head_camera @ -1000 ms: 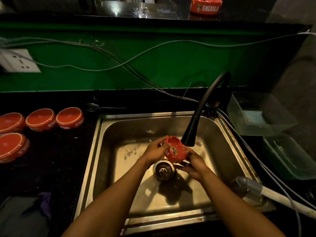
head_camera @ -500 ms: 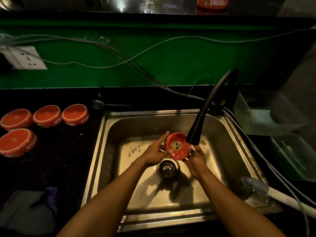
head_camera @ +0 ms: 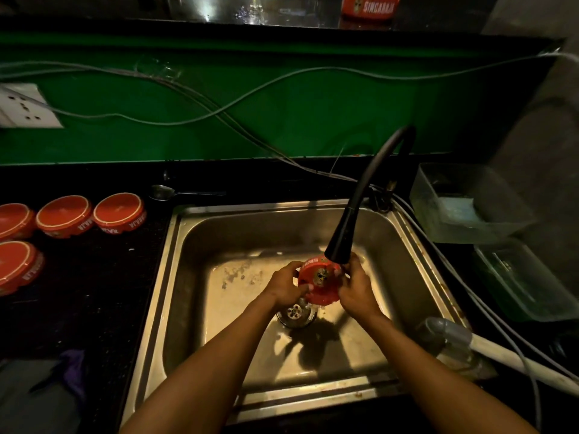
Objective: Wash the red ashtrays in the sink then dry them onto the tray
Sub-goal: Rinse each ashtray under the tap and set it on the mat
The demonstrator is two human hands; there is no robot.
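Both my hands hold one red ashtray [head_camera: 319, 281] over the drain [head_camera: 296, 313] of the steel sink [head_camera: 219, 233], right under the black faucet spout [head_camera: 340, 245]. The ashtray is tilted, its logo face turned toward me. My left hand [head_camera: 286, 285] grips its left rim and my right hand [head_camera: 357, 286] grips its right rim. Several more red ashtrays [head_camera: 64, 216] lie upside down on the black counter left of the sink. One more red ashtray [head_camera: 369, 7] stands on the upper shelf.
Two clear plastic containers [head_camera: 463, 205] [head_camera: 526, 280] stand right of the sink. A spoon [head_camera: 163, 192] lies behind the sink's left corner. Cables [head_camera: 219, 111] run across the green wall, past a socket [head_camera: 22, 106]. A grey-white pipe [head_camera: 488, 349] lies at front right, a dark cloth [head_camera: 40, 393] at front left.
The ashtray has been turned in my hands, from bowl facing up to tilted with its logo face toward me. Both hands stayed under the spout.
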